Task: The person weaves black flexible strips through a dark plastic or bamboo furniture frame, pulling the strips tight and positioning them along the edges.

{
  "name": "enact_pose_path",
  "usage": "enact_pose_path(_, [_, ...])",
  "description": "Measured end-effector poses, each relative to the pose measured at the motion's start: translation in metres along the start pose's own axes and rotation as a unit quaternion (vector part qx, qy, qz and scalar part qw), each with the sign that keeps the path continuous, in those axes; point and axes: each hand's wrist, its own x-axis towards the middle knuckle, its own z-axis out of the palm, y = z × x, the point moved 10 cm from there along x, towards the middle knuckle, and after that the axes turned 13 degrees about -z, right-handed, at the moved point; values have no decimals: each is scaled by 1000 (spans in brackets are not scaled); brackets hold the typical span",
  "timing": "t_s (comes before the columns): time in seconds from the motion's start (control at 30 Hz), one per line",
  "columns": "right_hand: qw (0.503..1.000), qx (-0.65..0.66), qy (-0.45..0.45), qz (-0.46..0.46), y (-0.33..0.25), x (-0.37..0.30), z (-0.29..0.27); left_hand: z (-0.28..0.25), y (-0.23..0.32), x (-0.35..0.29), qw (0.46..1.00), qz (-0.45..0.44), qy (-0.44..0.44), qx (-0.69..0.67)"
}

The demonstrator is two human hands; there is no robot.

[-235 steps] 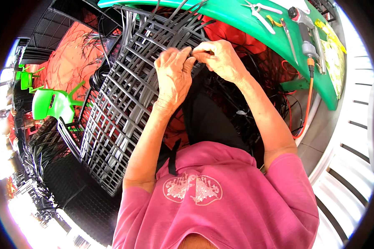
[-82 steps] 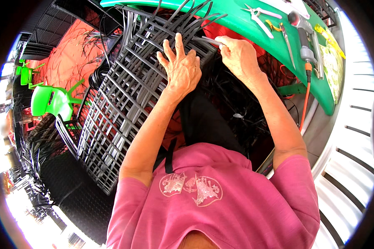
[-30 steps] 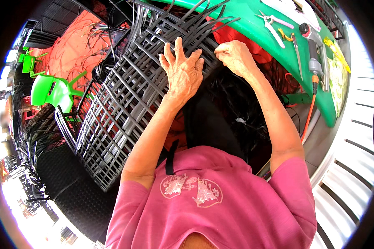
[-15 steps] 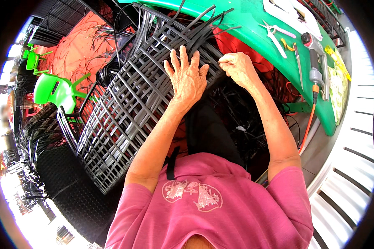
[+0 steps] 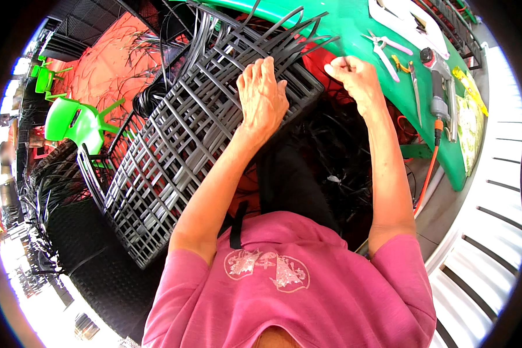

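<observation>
A half-woven panel of black plastic strips on a dark frame (image 5: 171,136) slants across the middle, with loose strip ends (image 5: 298,29) fanning out at its far end. My left hand (image 5: 262,95) rests on the weave near its right end. Its fingers are stretched forward, close together and a little bent, with nothing seen in them. To the right, past the frame's corner, my right hand (image 5: 356,81) is raised beside the green table, thumb and fingers pinched. What it pinches, if anything, is too small to make out.
On the green table (image 5: 336,26) lie pink-handled shears (image 5: 383,52), scissors (image 5: 414,87) and a power tool (image 5: 438,87) with an orange hose (image 5: 426,185). Green chairs (image 5: 75,124) stand at left, with a dark woven piece (image 5: 93,249) below. A slatted white surface (image 5: 481,249) fills the right.
My right hand has moved right and a bit away, off the frame's corner, which now shows. My left hand has drawn its spread fingers together on the weave.
</observation>
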Motion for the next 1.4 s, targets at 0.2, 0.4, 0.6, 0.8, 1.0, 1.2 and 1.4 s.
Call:
enact_pose_path(0.2, [982, 92, -55, 156, 44, 31, 47, 14, 5, 23, 990, -20, -5, 137])
enact_pose_path(0.4, [887, 353, -115, 274, 71, 48, 95, 15, 9, 16, 997, 29, 18, 69])
enact_pose_path(0.6, [947, 278, -42, 157, 37, 44, 75, -2, -3, 18, 997, 20, 23, -74])
enact_pose_path(0.8, [987, -47, -70, -138, -74, 34, 65, -20, 18, 35, 921, 39, -166, -351])
enact_pose_path(1.0, [975, -97, -149, -135, -104, 36, 93, -34, 33, 52, 843, 14, -244, -479])
enact_pose_path(1.2, [961, 227, -157, -30, -69, 28, 78, -25, -9, 53, 832, -124, -145, -522])
enact_pose_path(1.4, [932, -288, -106, -194, -49, 19, 91, -12, -58, 47, 816, -317, -129, -465])
